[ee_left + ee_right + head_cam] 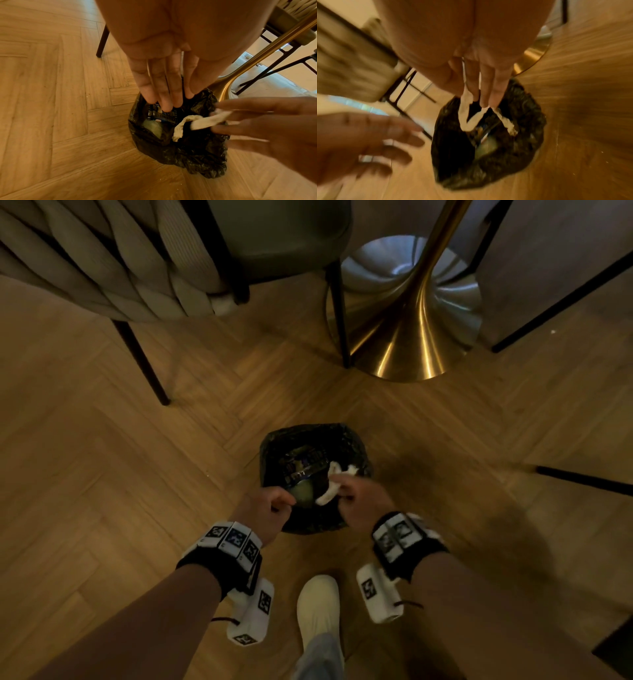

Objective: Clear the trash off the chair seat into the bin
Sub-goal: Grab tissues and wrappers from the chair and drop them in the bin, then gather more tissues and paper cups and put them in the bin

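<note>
Tissue dangles over the bin, pinched in the right hand grip, fingers pressed together on its top end. Left hand hangs beside it, fingers straight and holding nothing. Looks super light and floppy, so I'd guess a fingertip pinch anywhere works, and it should just flutter down.

head overhead, wrists close, sharing bin

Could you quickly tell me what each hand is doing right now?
Left hand: open, fingers straight, empty.
Right hand: pinching a white tissue over the bin.
</note>
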Demonstrator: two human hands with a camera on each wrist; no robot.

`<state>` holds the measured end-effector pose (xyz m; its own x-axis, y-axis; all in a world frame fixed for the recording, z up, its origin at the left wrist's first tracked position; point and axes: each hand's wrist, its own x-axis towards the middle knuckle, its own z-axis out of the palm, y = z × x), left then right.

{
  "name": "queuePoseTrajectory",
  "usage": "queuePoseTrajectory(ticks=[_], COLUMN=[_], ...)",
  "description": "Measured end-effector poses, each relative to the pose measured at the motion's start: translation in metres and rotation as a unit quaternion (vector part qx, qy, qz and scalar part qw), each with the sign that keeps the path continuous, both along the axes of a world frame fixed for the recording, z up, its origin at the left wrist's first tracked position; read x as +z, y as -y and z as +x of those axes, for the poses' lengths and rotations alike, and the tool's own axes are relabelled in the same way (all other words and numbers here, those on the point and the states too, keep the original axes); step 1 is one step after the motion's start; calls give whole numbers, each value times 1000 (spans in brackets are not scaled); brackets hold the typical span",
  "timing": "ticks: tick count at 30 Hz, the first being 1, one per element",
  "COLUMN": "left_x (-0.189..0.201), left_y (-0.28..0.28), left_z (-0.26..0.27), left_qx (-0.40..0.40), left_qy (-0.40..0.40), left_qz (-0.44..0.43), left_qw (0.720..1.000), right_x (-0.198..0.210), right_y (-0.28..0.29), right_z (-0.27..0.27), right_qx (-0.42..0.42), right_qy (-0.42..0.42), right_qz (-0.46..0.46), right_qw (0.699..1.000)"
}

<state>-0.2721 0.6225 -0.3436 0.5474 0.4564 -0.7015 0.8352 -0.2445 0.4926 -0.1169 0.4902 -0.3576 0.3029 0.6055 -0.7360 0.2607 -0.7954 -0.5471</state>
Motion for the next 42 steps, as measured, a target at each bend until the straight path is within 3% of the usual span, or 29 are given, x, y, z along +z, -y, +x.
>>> queuePoseTrajectory(ticks=[2, 5, 10, 13, 17, 20, 23, 26, 27, 34, 37, 40, 42], left_x=[6, 17, 73, 130, 213, 260, 298, 318, 308, 295, 287, 273, 260], left_y=[0, 1, 26, 58, 117, 174, 246, 335, 388, 516, 558, 578, 582], left_z=[-3, -11, -7, 16, 70, 114, 164, 210, 230, 278, 291, 296, 297], left_qx=[-2, -12, -51, -92, -160, -208, -252, -303, -337, -464, -483, -486, -481], left_qy=[-10, -30, -23, -16, -15, -4, -1, 23, 18, 46, 34, 23, 12], left_qz=[6, 17, 22, -4, -56, -56, -64, -54, -56, -27, -20, -22, -23], left_qw=[1000, 999, 998, 996, 985, 976, 966, 951, 940, 884, 874, 873, 877], right_x=[-4, 1, 80, 157, 262, 317, 346, 352, 346, 304, 283, 245, 220], right_y=[-12, -18, 34, 97, 213, 313, 417, 527, 594, 757, 797, 808, 807], right_z=[-18, -24, 2, 35, 79, 103, 116, 123, 123, 116, 135, 161, 173], right_qx=[54, 55, -28, -84, -225, -339, -460, -541, -561, -597, -562, -550, -607], right_qy=[-62, -59, -47, -27, 27, 39, 33, 43, 44, 47, 39, 59, 46], right_qz=[-33, -45, -43, -36, 6, 21, 26, -3, -21, -173, -243, -237, -207], right_qw=[996, 996, 998, 995, 974, 940, 887, 840, 826, 782, 790, 798, 766])
